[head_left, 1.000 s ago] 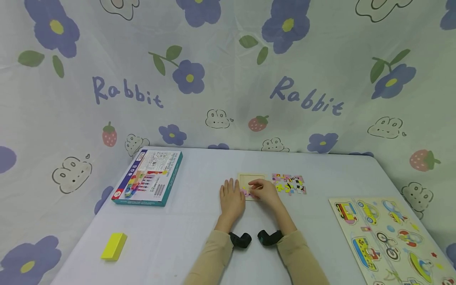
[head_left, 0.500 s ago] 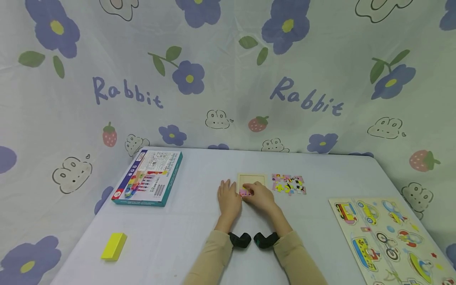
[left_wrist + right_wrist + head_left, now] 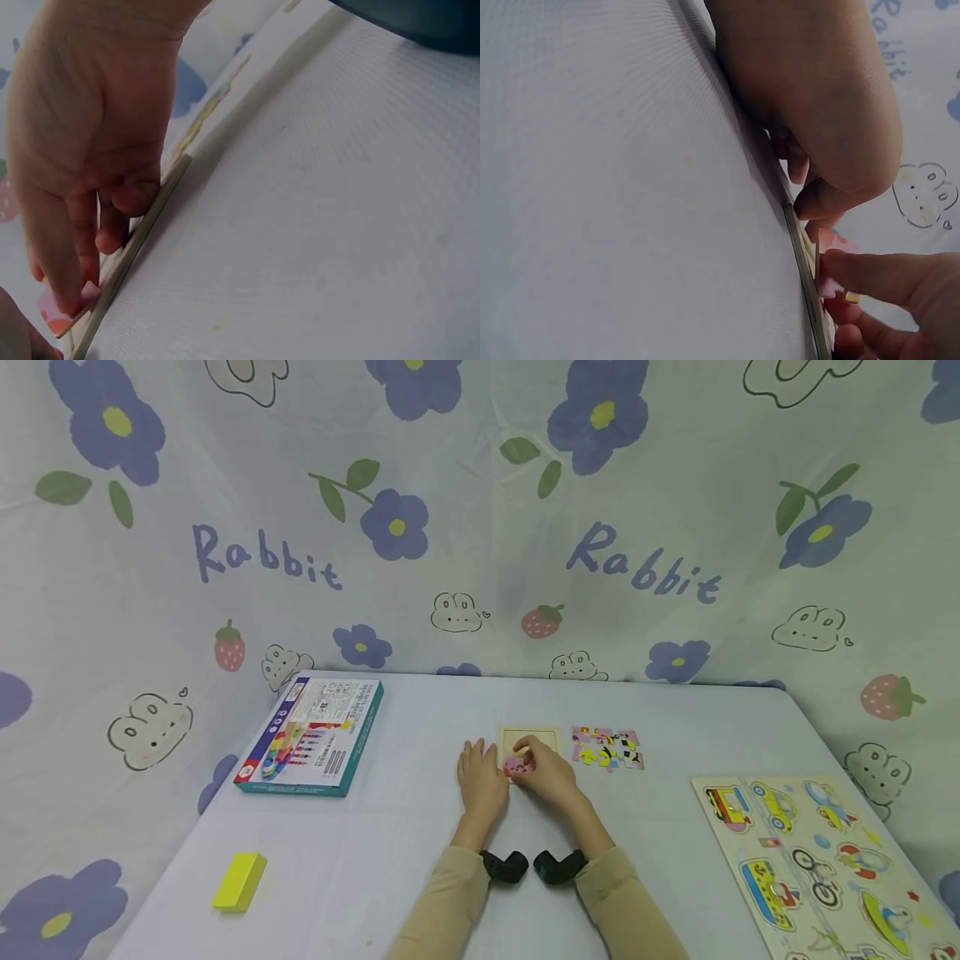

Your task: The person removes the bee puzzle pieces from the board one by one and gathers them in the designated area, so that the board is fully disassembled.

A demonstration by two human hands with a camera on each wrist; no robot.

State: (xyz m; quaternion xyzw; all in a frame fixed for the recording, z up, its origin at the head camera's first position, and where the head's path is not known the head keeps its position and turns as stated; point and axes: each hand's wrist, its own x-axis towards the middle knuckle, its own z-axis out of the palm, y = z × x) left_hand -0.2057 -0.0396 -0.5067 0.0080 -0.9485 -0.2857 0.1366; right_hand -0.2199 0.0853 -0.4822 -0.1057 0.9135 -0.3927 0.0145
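My right hand [image 3: 551,774] pinches a small pink jigsaw puzzle piece [image 3: 516,766] between thumb and fingers. It is over the near left corner of a square wooden puzzle tray [image 3: 530,728]. In the right wrist view the pink piece [image 3: 829,259] is tipped up just above the tray's rim [image 3: 804,271]. My left hand [image 3: 483,781] lies palm down with fingers stretched out along the tray's left side, its thumb side right at the edge. Several joined-up puzzle pieces [image 3: 607,748], pink, yellow and black-and-white, lie flat just right of the tray. My right hand covers part of the tray's near side.
A flat teal-edged box [image 3: 311,735] lies at the back left of the white table [image 3: 360,877]. Nearer on the left is a yellow block [image 3: 240,882]. A large wooden board with vehicle pictures [image 3: 832,860] fills the right front. A patterned cloth hangs behind.
My right hand has shifted left and nearer to the tray's near left corner, and the pink piece there is now lifted and tilted. My left hand has edged slightly left.
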